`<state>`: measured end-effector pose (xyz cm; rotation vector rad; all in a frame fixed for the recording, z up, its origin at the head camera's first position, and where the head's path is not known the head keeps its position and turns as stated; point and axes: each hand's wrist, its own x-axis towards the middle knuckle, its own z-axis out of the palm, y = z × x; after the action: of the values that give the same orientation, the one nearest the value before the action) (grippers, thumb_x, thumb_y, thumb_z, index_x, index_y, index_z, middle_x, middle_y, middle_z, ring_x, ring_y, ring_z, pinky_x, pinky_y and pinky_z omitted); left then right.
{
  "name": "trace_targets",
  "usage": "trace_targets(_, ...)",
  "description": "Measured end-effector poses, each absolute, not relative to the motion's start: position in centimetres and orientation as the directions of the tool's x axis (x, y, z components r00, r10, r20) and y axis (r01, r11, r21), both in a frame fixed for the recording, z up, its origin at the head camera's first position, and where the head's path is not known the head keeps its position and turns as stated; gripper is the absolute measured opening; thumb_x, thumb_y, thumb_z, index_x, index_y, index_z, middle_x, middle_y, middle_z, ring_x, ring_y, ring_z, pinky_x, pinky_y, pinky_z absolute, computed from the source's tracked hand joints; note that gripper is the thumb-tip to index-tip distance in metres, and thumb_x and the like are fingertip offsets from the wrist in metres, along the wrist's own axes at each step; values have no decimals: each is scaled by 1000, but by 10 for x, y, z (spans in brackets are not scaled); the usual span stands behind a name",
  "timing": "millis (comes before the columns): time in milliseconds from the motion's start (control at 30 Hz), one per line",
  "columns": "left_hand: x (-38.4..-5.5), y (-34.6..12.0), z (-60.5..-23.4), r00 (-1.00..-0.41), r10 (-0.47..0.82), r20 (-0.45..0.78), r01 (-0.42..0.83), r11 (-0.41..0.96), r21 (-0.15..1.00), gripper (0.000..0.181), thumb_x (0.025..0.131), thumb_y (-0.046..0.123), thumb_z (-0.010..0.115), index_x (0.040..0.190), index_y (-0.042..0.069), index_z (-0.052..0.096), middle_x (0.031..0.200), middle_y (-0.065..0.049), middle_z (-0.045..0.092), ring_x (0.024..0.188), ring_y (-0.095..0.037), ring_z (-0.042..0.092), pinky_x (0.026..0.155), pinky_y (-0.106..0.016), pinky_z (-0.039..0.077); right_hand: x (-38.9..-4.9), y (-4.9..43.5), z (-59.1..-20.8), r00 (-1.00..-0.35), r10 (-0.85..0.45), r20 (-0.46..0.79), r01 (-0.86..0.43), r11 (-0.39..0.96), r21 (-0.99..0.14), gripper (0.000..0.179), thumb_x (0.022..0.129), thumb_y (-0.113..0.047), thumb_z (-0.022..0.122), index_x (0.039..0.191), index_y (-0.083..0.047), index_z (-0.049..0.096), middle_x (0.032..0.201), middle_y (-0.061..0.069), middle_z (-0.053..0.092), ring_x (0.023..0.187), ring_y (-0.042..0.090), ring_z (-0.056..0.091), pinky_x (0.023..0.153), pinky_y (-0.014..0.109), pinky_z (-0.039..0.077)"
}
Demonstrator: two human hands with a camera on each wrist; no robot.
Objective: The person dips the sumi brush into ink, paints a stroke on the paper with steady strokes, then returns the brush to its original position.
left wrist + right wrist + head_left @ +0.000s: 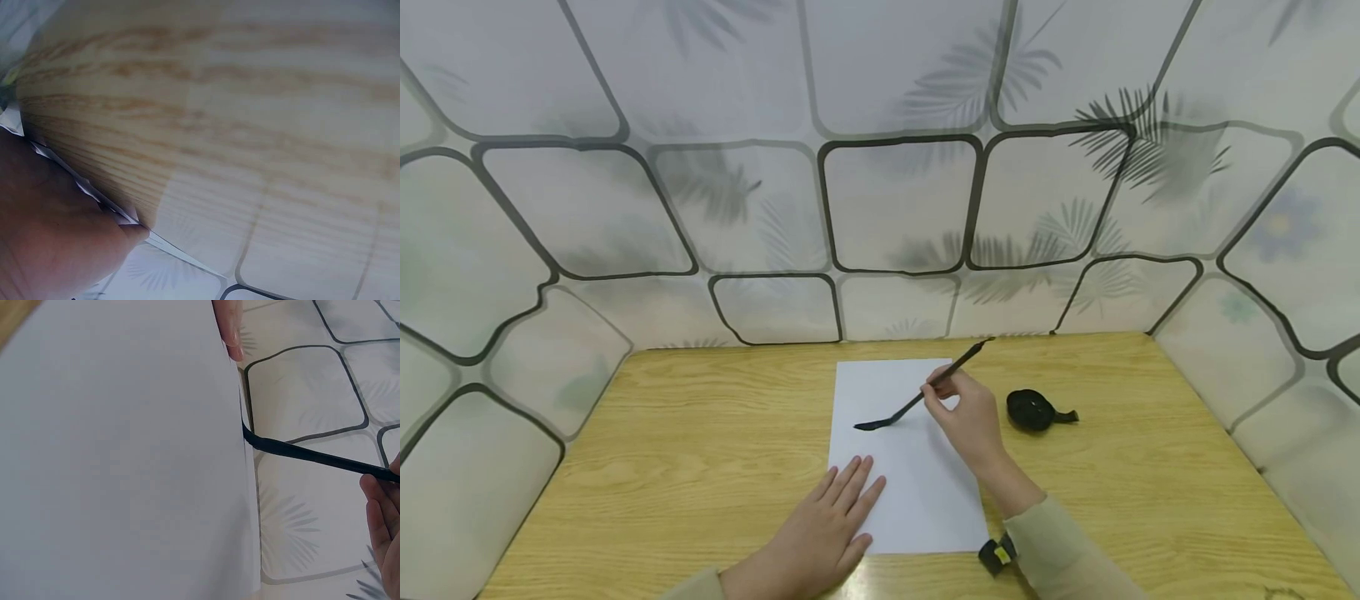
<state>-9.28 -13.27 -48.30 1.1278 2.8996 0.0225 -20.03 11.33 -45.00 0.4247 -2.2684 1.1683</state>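
My right hand [970, 417] pinches a dark brush [936, 382] partway up its handle, and the handle slants up to the right. The brush's tip meets a white sheet of paper [917, 500], where a short black mark [871, 426] shows. In the right wrist view the brush [312, 455] bends at its tip against the sheet. My left hand [831, 525] lies flat with fingers extended on the paper's lower left edge. The left wrist view shows part of this hand [56, 225] beside the paper's edge.
Right of the paper sits a round black dish [1030, 411] with a short handle. A small black object with a yellow patch [996, 554] is by the right sleeve. The wooden table [700, 433] ends at patterned wall coverings [895, 208] behind and on both sides.
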Motion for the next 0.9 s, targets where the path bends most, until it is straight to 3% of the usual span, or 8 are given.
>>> trace_targets(467,-92,-133,-483,-731,683,16,683,731,-2,60,113,40,40,165,10,38,173,-19,32,160,-33,36,124,-52,41,-202,131,-451,-776,1,631,-513,581,-632,11,88,2,80,96,-1,73,81,10,79,71,24,76,68,43,64)
trace_targets(767,-91,-133,-485,-725,687,44,687,726,-27,60,112,39,43,164,9,39,172,-19,34,159,-33,37,124,-51,42,-202,147,-452,-748,-1,664,-524,616,-589,13,86,5,80,97,0,73,83,12,79,70,24,76,66,31,62)
trace_targets(900,-92,-133,-485,-728,685,38,685,729,-20,61,112,39,43,164,9,39,173,-19,34,159,-33,37,124,-51,41,-202,154,-453,-750,-2,661,-519,621,-587,10,88,4,79,96,0,73,83,12,78,70,25,76,66,34,63)
